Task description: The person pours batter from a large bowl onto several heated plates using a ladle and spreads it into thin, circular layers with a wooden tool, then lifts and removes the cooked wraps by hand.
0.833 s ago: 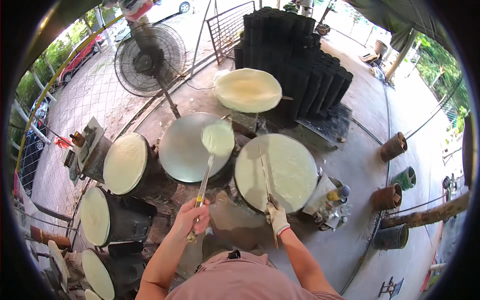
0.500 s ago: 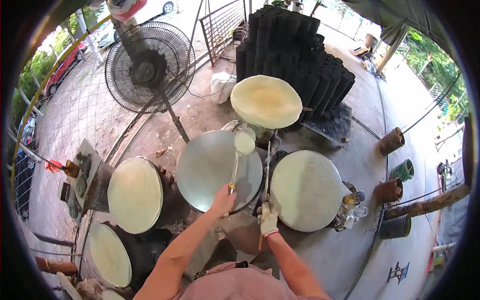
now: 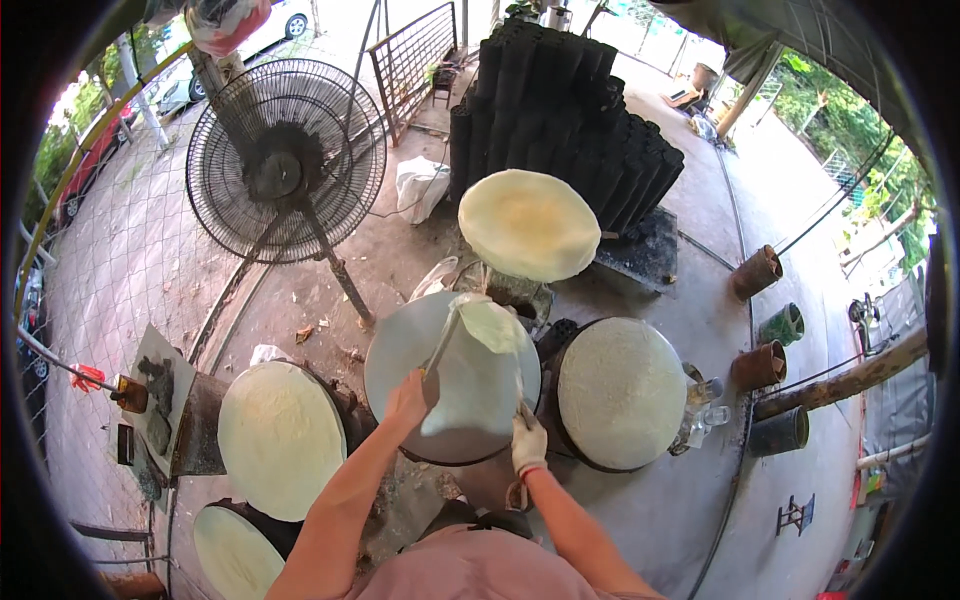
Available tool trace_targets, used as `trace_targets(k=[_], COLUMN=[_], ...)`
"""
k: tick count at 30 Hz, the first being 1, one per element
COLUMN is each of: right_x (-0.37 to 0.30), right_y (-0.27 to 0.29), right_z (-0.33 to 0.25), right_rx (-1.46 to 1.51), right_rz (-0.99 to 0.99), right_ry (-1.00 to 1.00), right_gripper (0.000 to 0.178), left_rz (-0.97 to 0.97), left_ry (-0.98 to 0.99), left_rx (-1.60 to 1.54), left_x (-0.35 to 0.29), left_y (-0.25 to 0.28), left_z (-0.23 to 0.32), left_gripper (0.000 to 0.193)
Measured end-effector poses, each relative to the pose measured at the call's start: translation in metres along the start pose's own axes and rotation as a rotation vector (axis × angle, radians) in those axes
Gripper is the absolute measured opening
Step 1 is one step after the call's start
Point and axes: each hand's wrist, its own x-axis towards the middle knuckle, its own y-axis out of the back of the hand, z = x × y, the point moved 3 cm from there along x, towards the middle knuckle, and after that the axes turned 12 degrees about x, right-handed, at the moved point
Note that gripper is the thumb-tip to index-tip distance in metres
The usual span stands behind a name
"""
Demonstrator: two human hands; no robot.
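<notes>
My left hand [image 3: 407, 402] is closed round the handle of a ladle [image 3: 443, 340], which reaches over a large round grey griddle [image 3: 400, 350] in front of me. At the ladle's end a pale, greenish-white batter [image 3: 491, 328] hangs or spreads over the griddle's far part; I cannot tell how much touches the metal. My right hand [image 3: 529, 442], in a white work glove, grips a long thin stick [image 3: 519, 378] whose far end meets the batter's right edge. Its tip is hidden there. To the right, another round griddle carries a pale flat sheet [image 3: 622, 392].
A round flatbread [image 3: 530, 225], browned in the middle, lies beyond the griddle. Two pale sheets [image 3: 282, 440] lie at left. A standing fan [image 3: 285, 165] and stacked black cylinders [image 3: 545, 120] stand behind. Metal buckets [image 3: 780, 432] and clear jars [image 3: 708, 415] are at right.
The ladle, round and full-looking before, has tipped, and batter now shows beyond its rim. The stick has swung from beside the griddle's right edge to over it. The whole view has shifted slightly.
</notes>
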Motion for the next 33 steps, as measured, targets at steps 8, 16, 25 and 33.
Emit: trace_targets(k=[8, 16, 25, 33], right_x=[0.010, 0.012, 0.011, 0.030], right_y=[-0.051, -0.066, -0.074, -0.036], right_z=[-0.006, 0.009, -0.007, 0.002], right_rx=[0.144, 0.053, -0.179, -0.228], right_rz=[-0.051, -0.046, -0.146, -0.056], right_ry=[-0.394, -0.176, -0.113, -0.009], right_gripper=[0.034, 0.033, 0.029, 0.030], left_rz=[0.050, 0.163, 0.264, 0.269], left_ry=[0.046, -0.016, -0.079, 0.013], left_rx=[0.129, 0.302, 0.295, 0.325], left_x=[-0.019, -0.034, -0.064, -0.100], left_y=[0.037, 0.037, 0.059, 0.063], left_z=[-0.016, -0.064, -0.084, -0.109], left_gripper=[0.045, 0.066, 0.065, 0.071])
